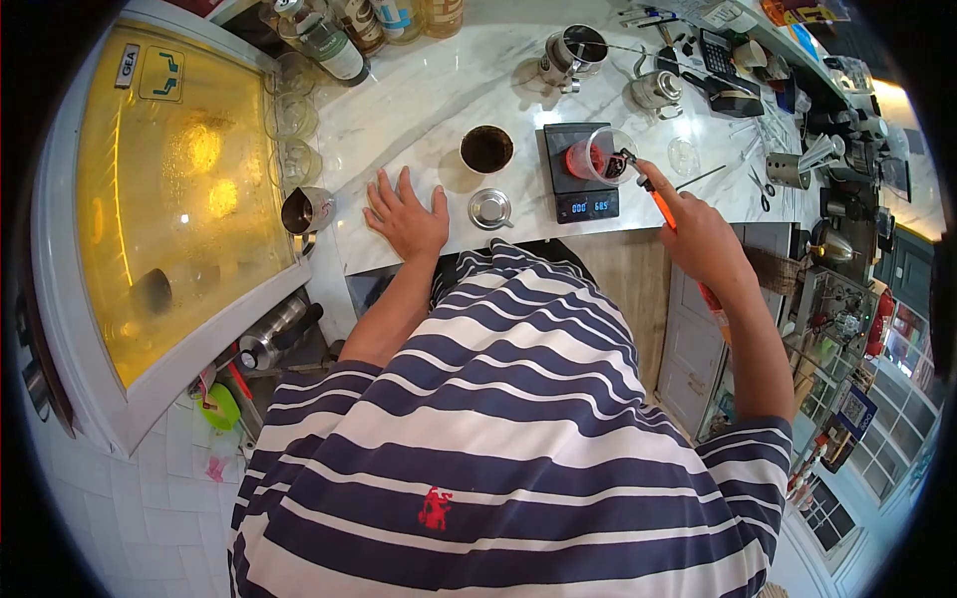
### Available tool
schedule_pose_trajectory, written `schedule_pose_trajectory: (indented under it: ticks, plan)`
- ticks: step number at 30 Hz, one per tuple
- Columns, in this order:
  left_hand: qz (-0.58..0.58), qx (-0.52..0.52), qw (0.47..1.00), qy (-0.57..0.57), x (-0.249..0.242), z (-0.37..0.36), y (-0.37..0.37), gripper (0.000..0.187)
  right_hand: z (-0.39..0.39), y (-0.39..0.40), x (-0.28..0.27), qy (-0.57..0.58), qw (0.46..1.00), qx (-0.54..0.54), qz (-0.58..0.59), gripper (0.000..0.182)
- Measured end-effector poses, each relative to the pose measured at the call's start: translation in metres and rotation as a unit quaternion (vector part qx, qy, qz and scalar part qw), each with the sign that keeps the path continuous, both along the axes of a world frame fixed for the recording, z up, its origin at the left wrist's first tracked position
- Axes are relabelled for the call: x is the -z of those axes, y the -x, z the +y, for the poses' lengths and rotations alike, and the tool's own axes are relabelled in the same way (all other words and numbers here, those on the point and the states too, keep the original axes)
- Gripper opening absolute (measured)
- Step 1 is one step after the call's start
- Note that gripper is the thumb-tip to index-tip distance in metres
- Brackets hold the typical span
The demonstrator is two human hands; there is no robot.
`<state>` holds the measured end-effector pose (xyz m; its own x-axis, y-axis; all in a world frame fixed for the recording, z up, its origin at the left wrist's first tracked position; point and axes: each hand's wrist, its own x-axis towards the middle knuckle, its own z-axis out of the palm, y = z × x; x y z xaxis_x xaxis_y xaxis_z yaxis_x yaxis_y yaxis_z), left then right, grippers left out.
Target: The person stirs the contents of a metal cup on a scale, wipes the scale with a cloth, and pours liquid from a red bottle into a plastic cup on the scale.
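My right hand (pixel 703 235) is wrapped around what looks like an orange bottle (pixel 666 210), mostly hidden behind my fingers and wrist. Its dark, metallic spout end (pixel 622 159) overlaps the rim of a clear plastic cup (pixel 599 152). Red liquid shows inside the cup, which stands on a black digital scale (pixel 587 205) with a lit display. On the left, my left hand (pixel 409 216) lies flat on the marble counter, fingers spread and holding nothing. Near it are a dark-filled round cup (pixel 486 149) and a small silver lidded piece (pixel 489 208).
A metal pitcher (pixel 305 212) stands at the counter's left edge, by stacked glasses (pixel 295 117) and several bottles (pixel 334 48). Behind the scale are a steel pot (pixel 583 45) and a small kettle (pixel 657 91). Scissors (pixel 763 186) and a straw holder (pixel 788 170) sit right.
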<state>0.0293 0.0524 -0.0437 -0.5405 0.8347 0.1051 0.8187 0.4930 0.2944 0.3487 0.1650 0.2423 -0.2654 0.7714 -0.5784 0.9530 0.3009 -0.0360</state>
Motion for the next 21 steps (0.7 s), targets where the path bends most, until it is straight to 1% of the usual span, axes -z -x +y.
schedule_pose_trajectory:
  ticks: [5, 8, 14, 21]
  plan:
    - [0.001, -0.002, 1.000, 0.005, 0.000, 0.000, 0.000, 0.072, -0.001, -0.011, -0.009, -0.015, 1.000, -0.008, -0.005, 0.097]
    - [0.001, -0.001, 1.000, 0.002, -0.001, 0.000, 0.000, 0.072, -0.005, -0.011, -0.015, 0.000, 1.000, -0.002, -0.023, 0.097]
    - [0.003, 0.000, 1.000, -0.001, 0.000, 0.000, 0.001, 0.072, -0.013, -0.004, -0.007, 0.006, 1.000, -0.012, 0.009, 0.097]
    - [-0.004, -0.003, 1.000, 0.006, -0.002, 0.000, 0.000, 0.072, -0.001, 0.000, -0.003, -0.006, 1.000, -0.002, 0.004, 0.096]
